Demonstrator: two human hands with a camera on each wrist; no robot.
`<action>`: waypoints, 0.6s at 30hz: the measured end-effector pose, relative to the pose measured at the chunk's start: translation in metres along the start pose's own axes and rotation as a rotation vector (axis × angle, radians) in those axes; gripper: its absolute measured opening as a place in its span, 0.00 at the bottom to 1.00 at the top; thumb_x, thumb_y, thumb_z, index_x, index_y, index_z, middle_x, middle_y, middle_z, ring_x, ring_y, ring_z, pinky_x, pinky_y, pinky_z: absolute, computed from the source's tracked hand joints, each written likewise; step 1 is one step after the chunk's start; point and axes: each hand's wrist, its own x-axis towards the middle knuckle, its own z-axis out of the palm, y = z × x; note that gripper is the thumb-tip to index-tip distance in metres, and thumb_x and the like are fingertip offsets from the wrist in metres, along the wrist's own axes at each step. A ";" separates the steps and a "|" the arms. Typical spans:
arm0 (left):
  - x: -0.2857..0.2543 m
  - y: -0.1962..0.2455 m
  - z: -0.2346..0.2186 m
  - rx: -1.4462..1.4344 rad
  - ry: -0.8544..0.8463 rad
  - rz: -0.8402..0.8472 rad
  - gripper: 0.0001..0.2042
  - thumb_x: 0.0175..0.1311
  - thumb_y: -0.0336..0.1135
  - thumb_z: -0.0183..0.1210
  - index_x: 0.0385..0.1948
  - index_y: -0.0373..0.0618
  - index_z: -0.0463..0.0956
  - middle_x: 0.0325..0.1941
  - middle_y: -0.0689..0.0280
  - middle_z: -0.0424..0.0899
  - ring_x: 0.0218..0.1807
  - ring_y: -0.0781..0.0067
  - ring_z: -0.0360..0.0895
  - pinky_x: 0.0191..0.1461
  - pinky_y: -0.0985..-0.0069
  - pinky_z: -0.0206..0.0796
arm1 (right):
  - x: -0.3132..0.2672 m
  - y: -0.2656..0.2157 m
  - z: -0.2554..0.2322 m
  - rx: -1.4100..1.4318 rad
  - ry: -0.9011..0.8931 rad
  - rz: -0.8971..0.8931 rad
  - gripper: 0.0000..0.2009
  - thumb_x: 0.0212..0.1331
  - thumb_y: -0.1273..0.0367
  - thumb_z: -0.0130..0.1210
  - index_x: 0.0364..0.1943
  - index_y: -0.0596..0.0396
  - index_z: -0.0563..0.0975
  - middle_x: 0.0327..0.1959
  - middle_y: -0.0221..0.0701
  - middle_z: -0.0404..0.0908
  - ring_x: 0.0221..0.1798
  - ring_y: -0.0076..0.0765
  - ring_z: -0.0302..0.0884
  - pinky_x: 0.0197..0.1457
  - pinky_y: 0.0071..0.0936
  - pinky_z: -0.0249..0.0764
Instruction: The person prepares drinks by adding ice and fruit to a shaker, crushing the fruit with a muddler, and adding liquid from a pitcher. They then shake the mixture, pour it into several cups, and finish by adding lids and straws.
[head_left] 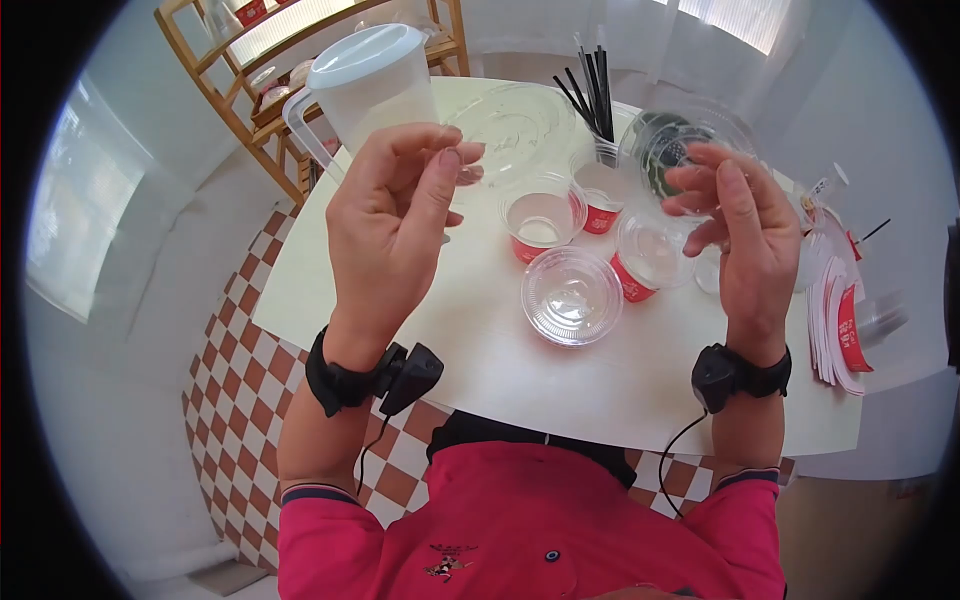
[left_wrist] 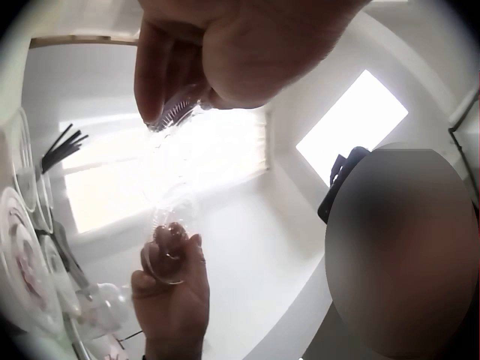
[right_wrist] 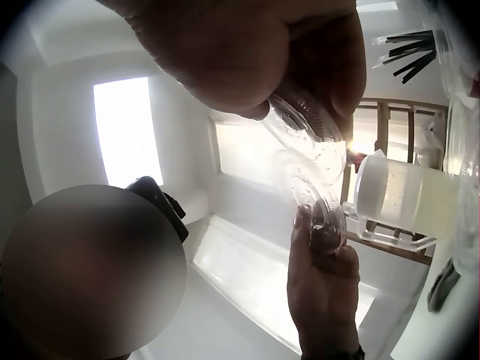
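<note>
Both hands are raised over the white table (head_left: 470, 350). My left hand (head_left: 390, 200) pinches a clear plastic lid (left_wrist: 180, 110) with a ridged rim between thumb and fingers. Level with it on the other side, my right hand (head_left: 750, 225) grips a second clear plastic lid (right_wrist: 307, 127) by its edge. In the head view the lids are see-through and spread over the things behind them. Below and between the hands stand several clear cups with red bands, among them a cup (head_left: 540, 228). A clear round lid or bowl (head_left: 571, 297) sits nearest the table's front.
A white lidded pitcher (head_left: 375, 85) stands at the back left. Black straws (head_left: 596, 95) rise from a cup at the back. A dark green thing (head_left: 665, 160) shows through the clear plastic. Red and white paper pieces (head_left: 842, 325) lie at the right edge. Behind is a wooden rack (head_left: 255, 110).
</note>
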 end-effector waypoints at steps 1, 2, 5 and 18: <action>0.006 -0.008 0.001 0.120 -0.071 0.039 0.07 0.73 0.31 0.58 0.46 0.39 0.79 0.44 0.61 0.89 0.44 0.73 0.87 0.40 0.77 0.79 | 0.005 0.001 -0.004 -0.005 0.026 -0.013 0.16 0.76 0.63 0.48 0.56 0.58 0.79 0.43 0.35 0.88 0.41 0.27 0.87 0.31 0.16 0.76; 0.012 -0.017 0.003 0.240 -0.141 0.081 0.06 0.71 0.29 0.59 0.45 0.39 0.79 0.45 0.61 0.89 0.45 0.71 0.87 0.43 0.76 0.79 | 0.007 0.002 -0.006 0.005 0.043 -0.014 0.16 0.76 0.64 0.48 0.57 0.57 0.78 0.44 0.35 0.88 0.42 0.27 0.87 0.32 0.16 0.77; 0.024 -0.052 0.011 0.534 -0.347 0.357 0.07 0.65 0.24 0.63 0.43 0.40 0.80 0.47 0.61 0.88 0.49 0.64 0.87 0.50 0.72 0.79 | 0.009 0.009 -0.011 0.011 0.042 -0.025 0.17 0.76 0.64 0.48 0.61 0.55 0.76 0.49 0.34 0.86 0.46 0.26 0.85 0.33 0.17 0.77; 0.013 -0.078 0.008 0.623 -0.724 0.409 0.19 0.52 0.17 0.57 0.49 0.41 0.80 0.61 0.53 0.79 0.65 0.50 0.76 0.64 0.60 0.71 | 0.017 0.024 -0.033 -0.093 0.020 -0.059 0.17 0.75 0.64 0.48 0.61 0.56 0.77 0.49 0.33 0.85 0.48 0.25 0.84 0.36 0.16 0.74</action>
